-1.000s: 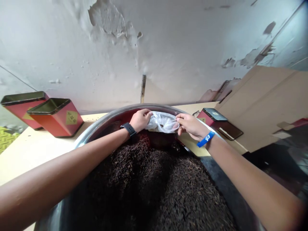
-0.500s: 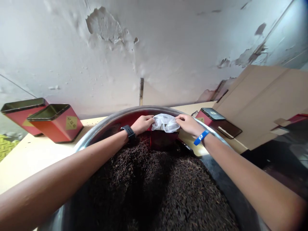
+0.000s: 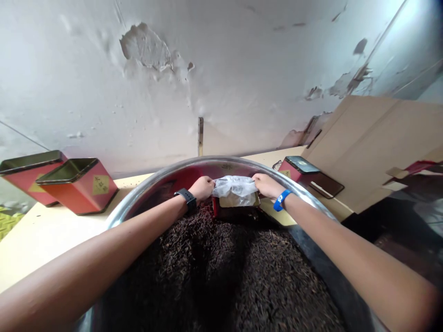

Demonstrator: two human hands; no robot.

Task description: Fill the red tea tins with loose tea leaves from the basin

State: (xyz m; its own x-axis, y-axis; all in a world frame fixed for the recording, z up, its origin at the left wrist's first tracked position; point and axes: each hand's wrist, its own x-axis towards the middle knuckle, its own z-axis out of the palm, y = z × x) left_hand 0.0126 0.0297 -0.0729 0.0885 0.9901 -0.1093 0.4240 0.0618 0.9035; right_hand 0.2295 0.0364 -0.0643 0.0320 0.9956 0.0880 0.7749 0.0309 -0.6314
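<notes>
My left hand (image 3: 203, 188) pinches one end of the plastic bag (image 3: 235, 185), my right hand (image 3: 268, 185) the other. The bag is spread at the red tin (image 3: 230, 201), inside the metal basin (image 3: 221, 159).

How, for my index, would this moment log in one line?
left hand: grips bag; right hand: grips bag; bag: at tin mouth; tin: open, inside basin

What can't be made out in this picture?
Head view: open red box, inside partly covered by the translucent white plastic bag.
Head view: bag's gripped edges, hidden by the left hand and right hand.
Head view: round silver metal basin, near rim cut off by bottom edge.
Head view: dark leaf-like heap, middle lost in shadow.
</notes>
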